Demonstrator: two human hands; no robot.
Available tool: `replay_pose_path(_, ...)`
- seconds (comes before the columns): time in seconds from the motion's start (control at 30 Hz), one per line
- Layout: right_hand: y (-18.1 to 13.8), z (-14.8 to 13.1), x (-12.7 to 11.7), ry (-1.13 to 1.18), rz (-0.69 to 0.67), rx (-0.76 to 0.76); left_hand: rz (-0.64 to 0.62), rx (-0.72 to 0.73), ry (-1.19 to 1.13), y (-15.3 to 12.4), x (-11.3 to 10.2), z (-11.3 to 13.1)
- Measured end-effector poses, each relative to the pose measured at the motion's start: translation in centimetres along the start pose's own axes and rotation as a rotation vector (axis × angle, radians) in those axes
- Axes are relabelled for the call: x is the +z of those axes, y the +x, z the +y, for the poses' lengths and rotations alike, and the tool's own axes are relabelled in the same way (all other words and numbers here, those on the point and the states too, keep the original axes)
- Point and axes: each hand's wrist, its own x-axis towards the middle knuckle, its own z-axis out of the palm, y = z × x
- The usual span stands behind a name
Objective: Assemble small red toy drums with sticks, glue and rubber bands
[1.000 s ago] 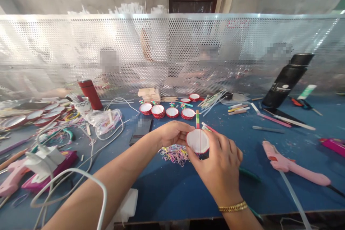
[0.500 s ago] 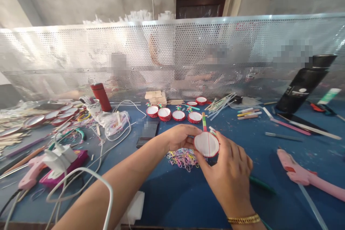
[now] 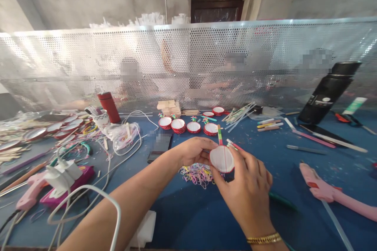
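Both hands hold one small round cap w/ red rim and white face (image 3: 222, 159), raised just above the blue desk (image 3: 188, 208), near its middle. A thin red line, prob. a rubber band, runs top to bottom across the white face. Left hand (image 3: 194, 151) is closed on the cap's left edge, fingers curled behind it. Right hand (image 3: 247, 188) pinches the right/lower rim, thumb on the near side. A green-red stick (image 3: 219, 135) pokes up behind the cap; how it's fixed can't be told.

Doing it well, as I judge it: keep the left hand steady as the anchor, let the right do the fine work, keep the band centred over the face and in line w/ the stick, tension even so it doesn't slip off the rim.

Just under the hands lies a heap of coloured rubber bands (image 3: 196, 173). Finished caps (image 3: 188, 124) sit in a row further back; pink glue gun (image 3: 330, 192) lies well to the right.
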Motion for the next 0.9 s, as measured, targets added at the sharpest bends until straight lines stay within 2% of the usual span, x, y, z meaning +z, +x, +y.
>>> replay_pose_path(0.63,0.11,-0.11,-0.03,0.051,-0.011,0.007,-0.007,0.005,0.024,-0.09,-0.19,0.46)
replay_pose_path(0.9,0.23,-0.11,-0.14,0.055,-0.005,0.01,0.033,-0.051,0.016,0.35,-0.3,0.32)
